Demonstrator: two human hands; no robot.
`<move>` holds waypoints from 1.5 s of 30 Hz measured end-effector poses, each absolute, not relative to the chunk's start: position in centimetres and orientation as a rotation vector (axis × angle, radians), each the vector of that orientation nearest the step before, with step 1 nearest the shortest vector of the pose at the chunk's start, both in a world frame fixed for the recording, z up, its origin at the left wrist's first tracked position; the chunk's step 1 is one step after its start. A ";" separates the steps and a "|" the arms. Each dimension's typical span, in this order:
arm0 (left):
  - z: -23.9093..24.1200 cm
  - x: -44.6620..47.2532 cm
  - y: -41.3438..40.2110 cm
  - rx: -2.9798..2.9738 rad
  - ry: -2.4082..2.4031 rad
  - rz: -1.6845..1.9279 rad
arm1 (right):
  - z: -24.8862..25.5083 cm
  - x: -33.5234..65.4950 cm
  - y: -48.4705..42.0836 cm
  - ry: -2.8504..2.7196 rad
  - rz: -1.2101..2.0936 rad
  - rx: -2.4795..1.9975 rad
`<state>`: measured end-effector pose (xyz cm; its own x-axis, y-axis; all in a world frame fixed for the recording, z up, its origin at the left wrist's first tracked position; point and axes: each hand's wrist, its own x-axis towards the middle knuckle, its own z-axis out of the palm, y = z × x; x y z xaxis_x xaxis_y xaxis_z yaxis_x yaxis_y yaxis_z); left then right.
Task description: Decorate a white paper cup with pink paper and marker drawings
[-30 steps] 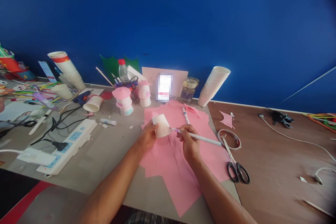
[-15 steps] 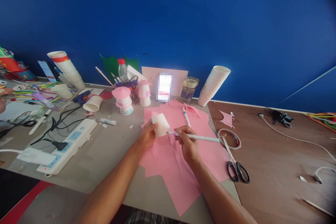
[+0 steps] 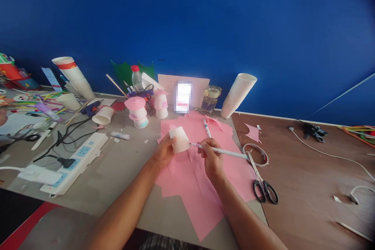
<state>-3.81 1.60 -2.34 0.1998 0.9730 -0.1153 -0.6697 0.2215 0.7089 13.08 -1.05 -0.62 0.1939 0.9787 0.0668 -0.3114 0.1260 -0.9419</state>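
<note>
My left hand [image 3: 164, 150] is closed around the side of a white paper cup [image 3: 180, 140], which is tilted above the pink paper. Faint short strokes show on the cup's wall. A slim white marker [image 3: 228, 151] is pinched in my right hand [image 3: 211, 156], its tip close to the cup's right side; whether it touches I cannot tell. Pink paper sheets [image 3: 202, 207] lie spread beneath both hands. On them rests a second marker [image 3: 206, 128]. Two cup towers with pink paper roofs stand beyond my left hand, the nearer tower [image 3: 137, 112] having a wide roof.
To the right lie black-handled scissors [image 3: 265, 190] and a tape roll [image 3: 267, 157]. A tall stack of cups [image 3: 238, 97] leans near the blue wall, beside a glass jar [image 3: 211, 99] and a lit phone [image 3: 183, 98]. At left are a power strip [image 3: 79, 164] and a glue gun [image 3: 92, 108].
My right hand has shifted slightly right, drawing the marker tip back toward the cup's edge. More strokes are visible on the cup, which my left hand still holds.
</note>
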 end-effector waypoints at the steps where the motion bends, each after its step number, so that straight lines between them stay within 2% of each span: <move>1: -2.3 -3.8 1.6 0.586 0.630 1.244 | -0.7 13.1 -1.1 -0.890 1.141 -0.983; 10: -2.2 -3.7 1.6 0.576 0.628 1.255 | -0.5 13.1 -1.2 -0.903 1.215 -0.961; 45: -2.3 -3.5 1.5 0.647 0.673 1.218 | -0.6 13.1 -1.2 -0.968 1.130 -0.969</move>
<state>-3.48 1.47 -2.29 0.2079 0.9713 -0.1157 -0.6147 0.2218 0.7569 13.12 -1.18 -0.61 0.1550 0.9811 0.1156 -0.2656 0.1541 -0.9517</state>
